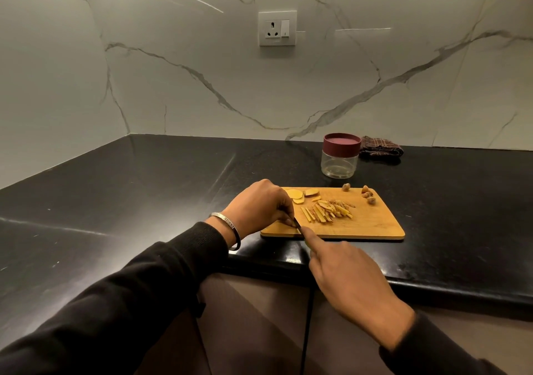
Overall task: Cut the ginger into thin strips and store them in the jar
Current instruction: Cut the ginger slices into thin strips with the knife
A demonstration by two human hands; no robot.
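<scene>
- Black counter carries my cutting board by its front edge.
- My left hand pinches a ginger piece at the board's near-left corner.
- My right hand grips the knife (blade mostly hidden), just right of that pinch.
- Cut strips lie mid-board; the jar stands lidded beyond the far edge.

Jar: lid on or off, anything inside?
Lid on: the maroon lid caps the jar. Empty: clear wall shows nothing inside.

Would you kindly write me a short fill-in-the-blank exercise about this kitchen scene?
1. The clear plastic jar has a ____ lid.
2. The pile of yellow ginger strips lies on the wooden ____.
3. The folded checked cloth lies to the ____ of the jar.

Missing words: maroon; cutting board; right
</scene>
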